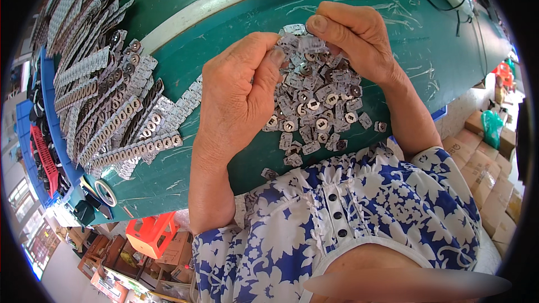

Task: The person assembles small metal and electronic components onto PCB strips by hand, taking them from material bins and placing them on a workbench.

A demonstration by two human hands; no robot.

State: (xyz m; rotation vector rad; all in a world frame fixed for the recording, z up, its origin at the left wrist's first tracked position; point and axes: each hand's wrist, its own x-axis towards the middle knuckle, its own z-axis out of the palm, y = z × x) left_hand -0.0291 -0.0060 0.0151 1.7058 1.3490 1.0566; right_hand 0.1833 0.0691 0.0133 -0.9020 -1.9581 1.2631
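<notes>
Above the green table, my left hand and my right hand are both closed on a short strip of small greyish plates. Thumb and fingers pinch it at either end; the strip is slightly blurred. Directly beneath lies a heap of separate small plates, many bearing a round metal disc with a dark slot in its centre. A few loose ones lie nearer my body. Left of my left hand is a big pile of uncut strips in rows, and one strip reaches up to my wrist.
A roll of tape lies at the table's left edge by blue bins and a red basket. Below stands an orange stool. Cardboard boxes are stacked at right. A cable runs across the far right.
</notes>
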